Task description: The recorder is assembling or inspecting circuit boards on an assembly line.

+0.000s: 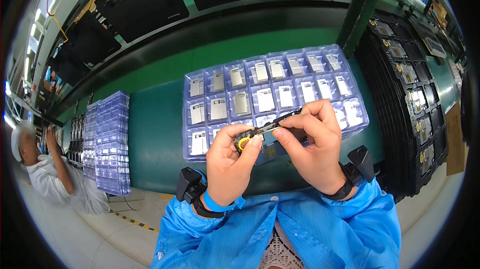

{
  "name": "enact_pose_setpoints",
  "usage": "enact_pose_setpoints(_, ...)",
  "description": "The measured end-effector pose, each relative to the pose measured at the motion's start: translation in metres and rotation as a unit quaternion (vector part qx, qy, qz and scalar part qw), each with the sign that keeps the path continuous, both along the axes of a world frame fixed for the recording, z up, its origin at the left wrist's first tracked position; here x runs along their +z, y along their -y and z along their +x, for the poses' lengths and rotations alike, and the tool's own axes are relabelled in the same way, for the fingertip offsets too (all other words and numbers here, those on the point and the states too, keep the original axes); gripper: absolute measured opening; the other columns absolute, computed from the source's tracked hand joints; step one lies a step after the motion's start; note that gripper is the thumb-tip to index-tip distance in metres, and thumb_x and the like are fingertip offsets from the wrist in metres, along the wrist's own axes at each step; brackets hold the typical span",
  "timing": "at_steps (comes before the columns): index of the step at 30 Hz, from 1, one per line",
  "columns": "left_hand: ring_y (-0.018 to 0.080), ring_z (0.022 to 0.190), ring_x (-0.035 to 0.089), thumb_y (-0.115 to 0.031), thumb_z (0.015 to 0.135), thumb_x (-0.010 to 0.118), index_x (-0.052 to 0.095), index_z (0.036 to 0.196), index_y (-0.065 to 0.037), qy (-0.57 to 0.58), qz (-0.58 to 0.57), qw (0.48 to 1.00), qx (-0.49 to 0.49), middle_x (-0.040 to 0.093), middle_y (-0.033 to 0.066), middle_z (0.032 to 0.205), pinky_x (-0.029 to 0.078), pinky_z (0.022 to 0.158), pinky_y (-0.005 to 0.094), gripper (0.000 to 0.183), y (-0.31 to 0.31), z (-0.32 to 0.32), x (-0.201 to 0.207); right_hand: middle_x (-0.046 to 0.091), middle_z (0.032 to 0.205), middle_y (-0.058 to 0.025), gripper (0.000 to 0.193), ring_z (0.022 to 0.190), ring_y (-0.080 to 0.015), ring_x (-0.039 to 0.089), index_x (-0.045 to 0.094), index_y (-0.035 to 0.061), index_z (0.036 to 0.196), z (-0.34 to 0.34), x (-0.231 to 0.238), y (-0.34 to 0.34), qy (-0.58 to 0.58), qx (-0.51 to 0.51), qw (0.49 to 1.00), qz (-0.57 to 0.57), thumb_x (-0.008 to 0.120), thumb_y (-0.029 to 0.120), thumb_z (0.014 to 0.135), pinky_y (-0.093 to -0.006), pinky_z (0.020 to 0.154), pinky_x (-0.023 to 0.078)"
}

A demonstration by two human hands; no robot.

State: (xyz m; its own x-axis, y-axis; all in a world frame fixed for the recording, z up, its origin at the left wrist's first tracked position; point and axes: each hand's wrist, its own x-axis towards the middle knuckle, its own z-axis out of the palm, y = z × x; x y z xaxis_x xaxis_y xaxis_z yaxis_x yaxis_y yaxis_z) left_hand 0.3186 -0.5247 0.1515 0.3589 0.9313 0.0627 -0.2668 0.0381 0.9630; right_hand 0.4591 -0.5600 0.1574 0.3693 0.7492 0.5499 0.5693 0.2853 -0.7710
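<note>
Just below dial centre, a black module (272, 152) gripped at both ends.
The left hand (227, 164) pinches its yellow-ringed end between thumb and fingers towards 8 o'clock; the right hand (319, 151) pinches the other towards 2. It hangs over the 6 o'clock edge of a clear tray (187, 141) of pale plates (265, 99). Stacked trays (112, 144) stand at 9, black trays (400, 154) at 3.

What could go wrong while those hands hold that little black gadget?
The black electronic assembly might slip: the left hand and right hand seem to hold it only by fingers and thumbs. If dropped, it could hit the clear plastic tray and jolt the silver rectangular pieces in its compartments. The stacked black trays stand near the right arm, so an elbow might bump them.
</note>
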Motion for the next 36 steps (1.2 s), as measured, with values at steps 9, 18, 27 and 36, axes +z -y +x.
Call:
enact_pose_setpoints(9,0.0055,0.077,0.049,0.001,0.082,0.054,0.046,0.102,0.002,0.008,0.021,1.0,-0.004,0.054,0.0042,0.088,0.04,0.066,0.0182,0.021,-0.001,0.002,-0.002,0.045,0.079,-0.0075,0.02,0.062,-0.0151,0.053,0.06,0.0014,0.078,0.0,-0.002,0.0,-0.031,0.002,0.999,0.011,0.071,0.0,0.062,-0.0241,0.052,0.046)
enact_pose_setpoints(18,0.0049,0.076,0.048,0.0,0.082,0.054,0.046,0.102,0.001,-0.008,0.021,1.0,-0.008,0.054,0.0032,0.087,0.04,0.065,0.0178,0.022,-0.002,0.002,0.0,0.043,0.091,-0.0101,0.029,0.077,-0.0194,0.052,0.056,0.0035,0.086,0.011,0.01,0.005,0.036,-0.026,0.999,-0.02,0.072,0.004,0.062,-0.0245,0.058,0.048)
enact_pose_setpoints(27,0.0039,0.073,0.047,-0.001,0.082,0.056,0.048,0.101,0.0,-0.032,0.006,0.999,-0.014,0.054,0.0016,0.084,0.038,0.063,0.017,0.021,-0.003,0.002,0.005,0.051,0.081,-0.0082,0.023,0.07,-0.0191,0.051,0.061,0.0014,0.082,0.018,0.003,-0.002,-0.101,0.08,0.989,-0.068,0.072,0.012,0.065,-0.0251,0.057,0.044)
enact_pose_setpoints(36,0.0048,0.075,0.048,-0.002,0.083,0.055,0.048,0.1,0.002,-0.026,-0.006,0.999,-0.022,0.055,0.003,0.085,0.039,0.065,0.018,0.019,-0.004,0.003,0.004,0.048,0.068,-0.007,0.018,0.06,-0.0168,0.052,0.062,0.0005,0.077,0.015,0.002,-0.001,-0.088,0.066,0.991,-0.072,0.072,0.009,0.065,-0.0255,0.052,0.045)
